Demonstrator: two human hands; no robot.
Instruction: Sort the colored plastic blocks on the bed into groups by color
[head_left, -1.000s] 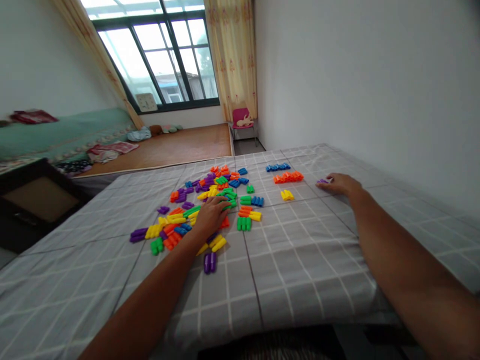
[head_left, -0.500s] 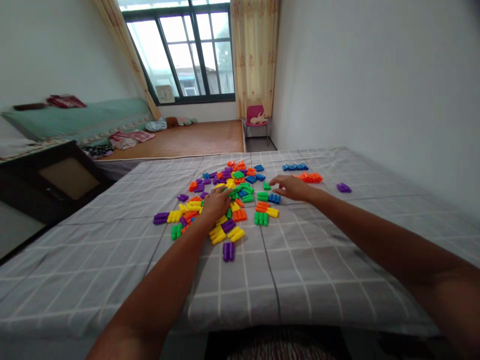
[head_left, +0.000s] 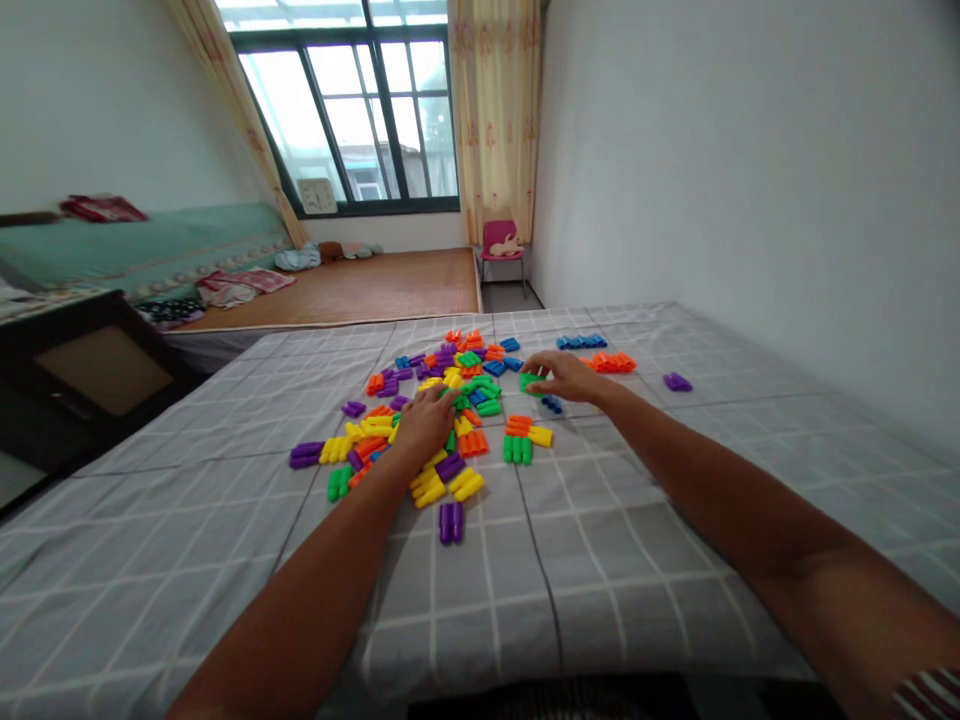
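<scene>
Bullet-shaped plastic toy blocks in joined pairs and rows lie in a colourful pile (head_left: pixel 367 428) on a checked grey cloth. My left hand (head_left: pixel 426 425) rests palm down on the middle of the pile, its fingers stretched over yellow and green blocks. To the right of the pile, my right hand (head_left: pixel 564 378) has thumb and fingers closed around a green block (head_left: pixel 531 383). Just under that hand a blue block (head_left: pixel 552 404) shows in part. Nearer to me lie an orange block (head_left: pixel 518 425), a yellow block (head_left: pixel 541 436) and a green block (head_left: pixel 517 450).
Beyond my right hand are a blue row (head_left: pixel 582 342) and an orange row (head_left: pixel 611 362) of blocks. A purple block (head_left: pixel 677 382) lies farther right. A purple block (head_left: pixel 451 523) sits nearest me. A dark cabinet (head_left: pixel 90 370) stands left; a white wall (head_left: pixel 750 180) rises right.
My right hand has come down on the green block and its fingers have closed around it. My left hand stays on the pile. The camera view has shifted slightly.
</scene>
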